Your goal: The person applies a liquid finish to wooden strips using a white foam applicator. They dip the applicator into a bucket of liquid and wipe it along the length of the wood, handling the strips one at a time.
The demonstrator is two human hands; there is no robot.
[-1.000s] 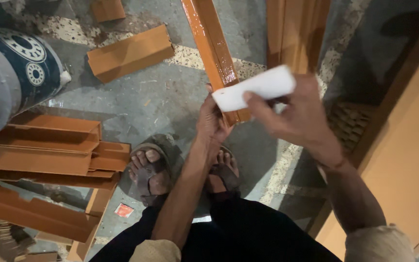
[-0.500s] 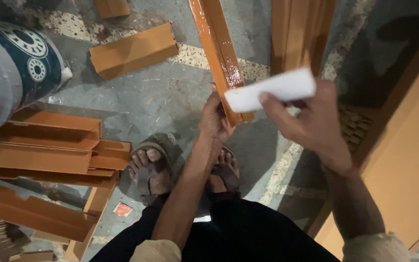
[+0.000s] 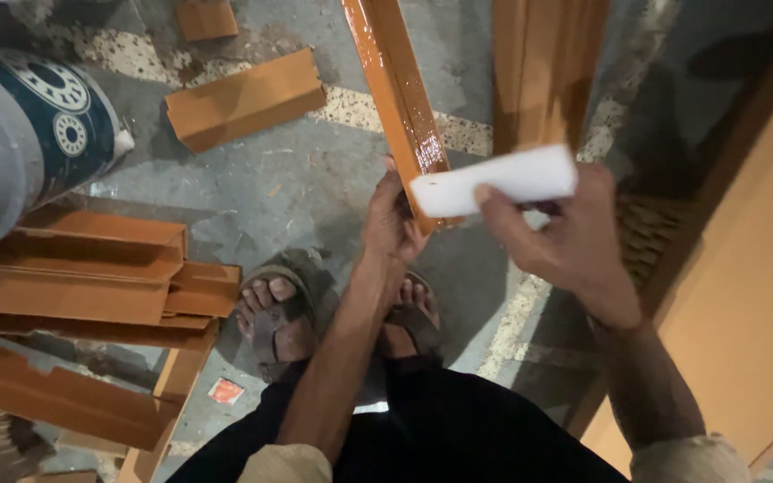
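The right hand (image 3: 574,241) has slid its white block (image 3: 494,185) rightward along the glossy orange strip (image 3: 400,98) — grip clenched around the block; the left hand (image 3: 391,224) grasps the strip's near end above the sandalled feet (image 3: 279,313).

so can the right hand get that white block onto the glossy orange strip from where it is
Probably yes. The right hand holds the white block right at the near end of the glossy orange strip, with nothing between them. The left hand grips that end from below, leaving its upper face free.

Grey concrete floor (image 3: 270,192) with speckled strip, orange wood offcuts (image 3: 73,286) stacked at left, patterned bucket (image 3: 20,134) upper left, orange panel (image 3: 753,295) at right
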